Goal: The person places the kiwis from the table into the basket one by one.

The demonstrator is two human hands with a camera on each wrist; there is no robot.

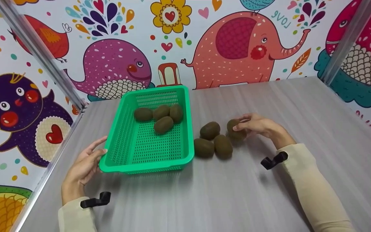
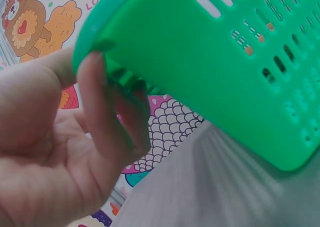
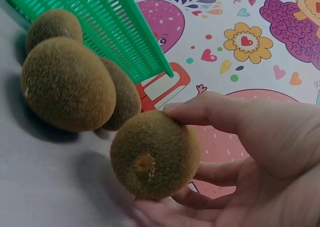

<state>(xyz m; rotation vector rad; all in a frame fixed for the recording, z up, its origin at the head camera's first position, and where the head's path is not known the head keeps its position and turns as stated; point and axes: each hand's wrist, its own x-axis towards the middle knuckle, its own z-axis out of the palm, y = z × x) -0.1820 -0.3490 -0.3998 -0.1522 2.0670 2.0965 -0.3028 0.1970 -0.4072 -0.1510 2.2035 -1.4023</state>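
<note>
My left hand point(image 1: 83, 165) grips the near left rim of a green plastic basket point(image 1: 147, 168), thumb on the rim and fingers curled beneath it, as the left wrist view shows. Several brown kiwifruit point(image 1: 163, 125) lie together in the basket's far half. My right hand point(image 1: 258, 125) holds a kiwifruit point(image 3: 155, 154) between thumb and fingers, its stem end facing the right wrist camera. Just left of that hand, three more kiwifruit point(image 1: 223, 147) rest on the grey table, close by the basket's right side.
The grey wood-grain table point(image 1: 230, 193) is bounded by a back wall point(image 1: 172, 48) printed with cartoon animals. Metal posts point(image 1: 40, 54) rise at its back corners. A black camera mount point(image 1: 274, 160) sits on each wrist.
</note>
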